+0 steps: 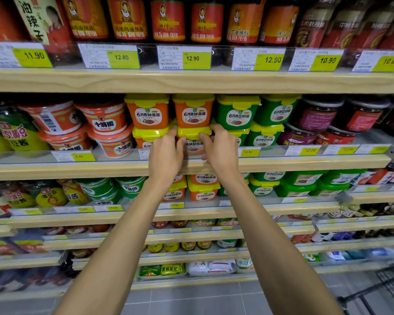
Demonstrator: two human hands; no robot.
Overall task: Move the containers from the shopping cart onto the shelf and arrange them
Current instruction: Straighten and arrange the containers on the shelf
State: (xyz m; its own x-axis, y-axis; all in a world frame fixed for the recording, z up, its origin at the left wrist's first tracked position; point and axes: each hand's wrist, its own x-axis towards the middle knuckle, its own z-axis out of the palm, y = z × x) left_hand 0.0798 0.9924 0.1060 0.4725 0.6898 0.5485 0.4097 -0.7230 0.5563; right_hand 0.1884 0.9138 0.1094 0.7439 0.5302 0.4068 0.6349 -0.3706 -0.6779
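Observation:
An orange tub with a yellow lid (193,138) sits in the bottom row of the middle shelf (77,170), under another orange tub (193,111). My left hand (166,155) grips its left side and my right hand (221,151) grips its right side, fingers curled on the lid's edges. Beside it to the left stand two more stacked orange tubs (147,112). Green tubs with yellow lids (238,112) are stacked to the right. A corner of the black wire shopping cart (391,289) shows at the bottom right; its contents are out of view.
Round red-orange bowls (105,119) fill the shelf's left part and dark jars (319,114) its right. Jars with red labels (168,21) line the shelf above. The shelf below holds more orange and green tubs (203,187). Yellow price tags (196,59) run along the shelf edges.

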